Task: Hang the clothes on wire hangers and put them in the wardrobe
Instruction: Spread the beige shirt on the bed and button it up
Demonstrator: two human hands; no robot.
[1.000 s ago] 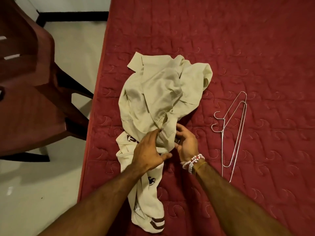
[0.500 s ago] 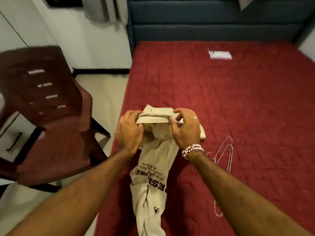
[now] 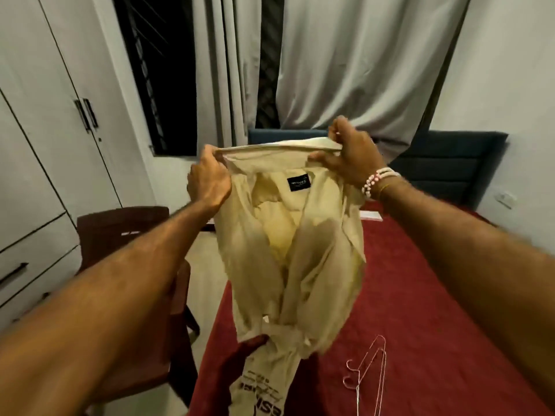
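While both arms reach forward, the left hand (image 3: 208, 180) and the right hand (image 3: 351, 159) each pinch one end of the collar of a cream shirt (image 3: 292, 253), holding it up in the air over the near edge of the bed (image 3: 435, 310) — a dark label shows inside the neck. The shirt's lower part hangs crumpled, printed lettering at the bottom. Two wire hangers (image 3: 371, 373) lie on the red bedcover, to the right of the shirt and apart from it. A white wardrobe (image 3: 45, 145) stands at the left, doors shut, with a dark red chair (image 3: 120, 232) in front of it. Beaded bracelets (image 3: 375, 180) circle the right wrist.
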